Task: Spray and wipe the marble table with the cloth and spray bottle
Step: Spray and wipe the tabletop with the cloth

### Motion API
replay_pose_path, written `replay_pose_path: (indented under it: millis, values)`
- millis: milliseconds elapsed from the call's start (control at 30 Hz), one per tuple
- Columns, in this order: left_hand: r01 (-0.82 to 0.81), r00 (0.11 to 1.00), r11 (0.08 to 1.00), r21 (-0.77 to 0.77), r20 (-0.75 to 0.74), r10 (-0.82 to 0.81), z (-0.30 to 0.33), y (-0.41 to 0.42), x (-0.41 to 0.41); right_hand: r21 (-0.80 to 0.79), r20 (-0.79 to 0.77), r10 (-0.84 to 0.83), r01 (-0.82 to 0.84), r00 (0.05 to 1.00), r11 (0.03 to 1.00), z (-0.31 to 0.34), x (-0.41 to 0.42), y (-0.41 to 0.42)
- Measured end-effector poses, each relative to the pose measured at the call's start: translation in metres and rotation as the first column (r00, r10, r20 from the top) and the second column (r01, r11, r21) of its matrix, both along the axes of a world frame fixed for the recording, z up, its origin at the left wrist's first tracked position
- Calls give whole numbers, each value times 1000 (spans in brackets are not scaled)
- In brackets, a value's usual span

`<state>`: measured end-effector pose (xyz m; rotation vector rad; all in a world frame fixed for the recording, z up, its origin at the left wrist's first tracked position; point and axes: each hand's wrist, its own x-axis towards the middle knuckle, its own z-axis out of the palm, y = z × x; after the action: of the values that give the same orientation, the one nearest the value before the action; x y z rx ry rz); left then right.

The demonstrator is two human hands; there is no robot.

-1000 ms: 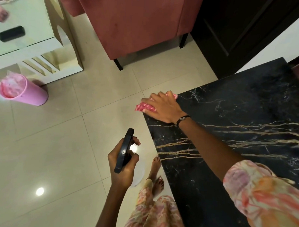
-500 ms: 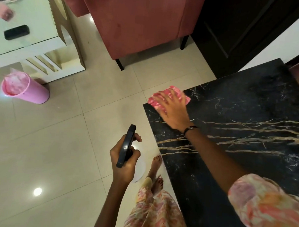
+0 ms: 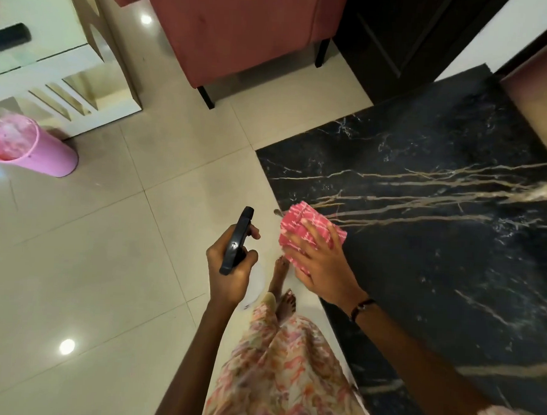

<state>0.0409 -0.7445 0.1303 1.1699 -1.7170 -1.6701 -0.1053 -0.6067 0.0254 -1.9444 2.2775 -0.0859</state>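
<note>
Sliding back from the table's far corner toward 6 o'clock along its left edge: pink cloth (image 3: 308, 237), pressed flat under the right hand (image 3: 323, 266) with fingers spread on the black marble table (image 3: 436, 246). Gripping the spray bottle (image 3: 237, 240) at 9 o'clock of the cloth, over the floor as before: left hand (image 3: 229, 268).

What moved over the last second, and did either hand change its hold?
The right hand slid the pink cloth along the marble table edge, from the far corner back toward the person. The left hand kept gripping the spray bottle over the floor, barely moved.
</note>
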Motion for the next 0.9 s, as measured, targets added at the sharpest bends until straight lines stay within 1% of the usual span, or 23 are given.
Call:
replay_pose_path:
  millis: [67,133,300,400,467,567,700,833,900]
  values:
    - [9,1000,1000,25,5,-9,-2,6,8,8,-7,-24,24,1000,1000,-1,13,35]
    - [35,999,999,37,9,-35,-3,14,18,23,-20,-59,59,998,998,1,21,49]
    - [159,987,985,65,2,-159,-4,32,33,-11,-63,-207,207,976,978,6,23,9]
    - [228,974,971,70,-3,-228,-9,39,42,-5,-79,-238,239,968,971,7,24,-9]
    - [284,959,956,69,-6,-284,-16,41,48,-14,-75,-241,240,968,971,6,28,1]
    - [362,932,929,72,-18,-362,-26,45,61,-29,-62,-232,231,971,973,-1,43,52]
    - [447,895,893,50,-36,-445,-32,54,82,-27,-104,-269,267,958,963,-5,88,152]
    - [516,856,855,50,-60,-513,-33,67,101,111,-147,-292,309,945,945,2,128,244]
    - [561,827,826,57,-70,-557,-32,76,106,148,-144,-299,319,943,936,8,135,257]
